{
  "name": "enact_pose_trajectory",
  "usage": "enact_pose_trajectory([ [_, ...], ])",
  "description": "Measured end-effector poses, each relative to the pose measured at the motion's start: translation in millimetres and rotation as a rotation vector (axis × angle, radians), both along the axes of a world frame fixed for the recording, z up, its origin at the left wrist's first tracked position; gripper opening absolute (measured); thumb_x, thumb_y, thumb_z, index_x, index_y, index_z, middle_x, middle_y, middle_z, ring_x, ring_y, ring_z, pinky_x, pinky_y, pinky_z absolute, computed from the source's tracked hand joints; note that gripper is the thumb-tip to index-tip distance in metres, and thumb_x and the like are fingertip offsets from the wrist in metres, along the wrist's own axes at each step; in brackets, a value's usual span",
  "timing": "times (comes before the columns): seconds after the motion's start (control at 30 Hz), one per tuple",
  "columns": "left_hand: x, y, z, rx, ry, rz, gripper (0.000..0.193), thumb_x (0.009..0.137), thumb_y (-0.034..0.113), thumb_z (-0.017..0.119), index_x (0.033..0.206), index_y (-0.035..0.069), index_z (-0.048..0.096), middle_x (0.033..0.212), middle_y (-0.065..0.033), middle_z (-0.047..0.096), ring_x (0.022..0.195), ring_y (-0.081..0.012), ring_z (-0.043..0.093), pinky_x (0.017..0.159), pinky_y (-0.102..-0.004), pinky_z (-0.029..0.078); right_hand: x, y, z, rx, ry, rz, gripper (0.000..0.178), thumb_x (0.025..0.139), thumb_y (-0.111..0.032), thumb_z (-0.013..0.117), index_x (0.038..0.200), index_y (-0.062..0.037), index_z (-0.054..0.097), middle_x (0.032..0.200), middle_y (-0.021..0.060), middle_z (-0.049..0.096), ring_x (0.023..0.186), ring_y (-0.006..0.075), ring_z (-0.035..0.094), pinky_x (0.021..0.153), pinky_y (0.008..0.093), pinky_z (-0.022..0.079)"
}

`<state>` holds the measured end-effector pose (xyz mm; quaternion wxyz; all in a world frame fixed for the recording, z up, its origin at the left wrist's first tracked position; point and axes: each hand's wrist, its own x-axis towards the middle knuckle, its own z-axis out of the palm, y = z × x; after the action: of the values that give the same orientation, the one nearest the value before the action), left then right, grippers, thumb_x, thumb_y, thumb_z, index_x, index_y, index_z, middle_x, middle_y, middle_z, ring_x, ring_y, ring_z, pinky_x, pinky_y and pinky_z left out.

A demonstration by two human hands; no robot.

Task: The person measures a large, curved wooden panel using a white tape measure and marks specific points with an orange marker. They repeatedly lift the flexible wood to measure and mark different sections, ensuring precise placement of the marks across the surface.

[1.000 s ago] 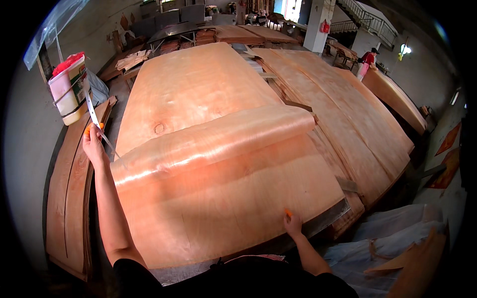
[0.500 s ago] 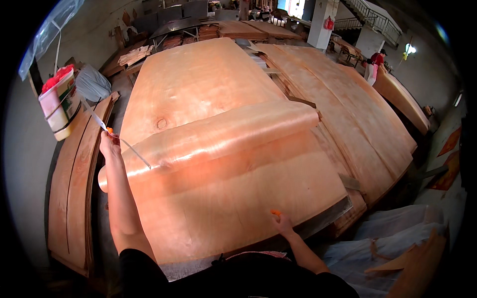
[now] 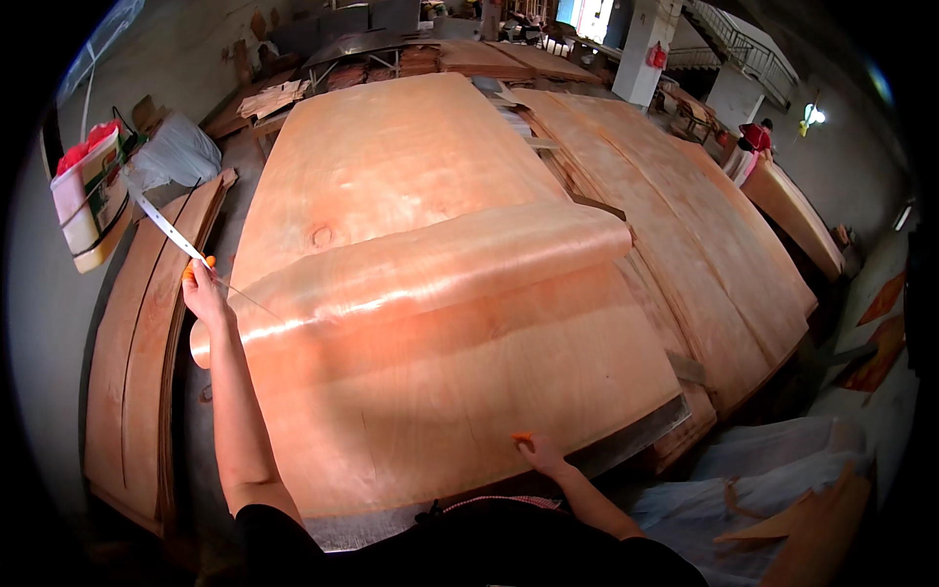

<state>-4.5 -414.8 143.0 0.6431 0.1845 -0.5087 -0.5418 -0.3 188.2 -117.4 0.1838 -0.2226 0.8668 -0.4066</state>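
Note:
On the upper left my left hand (image 3: 203,296) is closed on a narrow white strip with a row of dark dots, like perforated tape (image 3: 168,227). The strip runs up toward a hanging plastic container, and a thin tail trails from the hand over the veneer roll. Orange covers show on the fingertips. A large thin sheet of wood veneer (image 3: 421,401) lies before me, with a rolled veneer (image 3: 430,264) across it. My right hand (image 3: 541,456), an orange cover on a finger, is over the sheet's near edge with fingers reaching forward; whether it touches is unclear.
The hanging container (image 3: 90,201) holds something red. Veneer stacks (image 3: 675,225) stand on the right, with a narrow stack (image 3: 132,372) on the left. Clear plastic sheeting (image 3: 753,470) lies at the lower right. A person (image 3: 755,142) stands by a far-right stack.
My left hand has moved left and slightly down, and the white strip now shows more of its length. My right hand has shifted left and toward me. The veneer roll stays put.

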Motion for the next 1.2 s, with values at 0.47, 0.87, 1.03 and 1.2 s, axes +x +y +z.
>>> enact_pose_trajectory([
  [0.47, 20.0, -42.9, -70.9, 0.133, -0.47, 0.019, 0.025, 0.083, 0.023, 0.05, 0.068, 0.007, 0.061, 0.056, -0.0002, 0.052, 0.047, -0.0092, 0.044, 0.045, -0.0256, 0.032, 26.0, -15.6, 25.7, -0.064, -0.201, 0.028, 0.028, 0.085, -0.015, 0.051, 0.109, -0.0032, 0.058, 0.092, 0.0109, 0.063, 0.077, 0.0175, 0.059, 0.071, 0.0282, 0.046],
  [0.87, 41.5, 150.4, -69.0, 0.11, -0.241, -0.347, 0.019, 0.089, 0.017, 0.048, 0.092, 0.0, 0.056, 0.077, -0.0041, 0.058, 0.071, -0.0096, 0.05, 0.067, -0.0235, 0.04, -36.3, -183.5, 126.6, -0.276, 0.138, 0.255, 0.025, 0.084, -0.015, 0.054, 0.106, -0.0063, 0.06, 0.092, 0.011, 0.063, 0.088, 0.0259, 0.059, 0.081, 0.0299, 0.045],
  [1.03, 50.0, 203.4, -60.1, 0.217, -0.216, -0.437, 0.019, 0.092, 0.017, 0.047, 0.094, 0.0, 0.056, 0.082, -0.0057, 0.059, 0.077, -0.0097, 0.054, 0.073, -0.0238, 0.042, -42.2, -312.2, 216.1, -0.85, 0.003, 0.318, 0.029, 0.078, -0.013, 0.063, 0.105, -0.0034, 0.057, 0.098, 0.0122, 0.059, 0.088, 0.0219, 0.056, 0.076, 0.0327, 0.045],
  [1.2, 61.6, 228.2, -60.2, 0.358, -0.106, -0.596, 0.021, 0.092, 0.019, 0.047, 0.099, 0.001, 0.055, 0.09, -0.0052, 0.059, 0.085, -0.0122, 0.056, 0.08, -0.0256, 0.044, -33.6, -359.2, 245.5, -0.773, -0.039, 0.286, 0.011, 0.076, -0.013, 0.065, 0.084, -0.0042, 0.063, 0.095, 0.0124, 0.058, 0.094, 0.0236, 0.053, 0.08, 0.0309, 0.043],
])
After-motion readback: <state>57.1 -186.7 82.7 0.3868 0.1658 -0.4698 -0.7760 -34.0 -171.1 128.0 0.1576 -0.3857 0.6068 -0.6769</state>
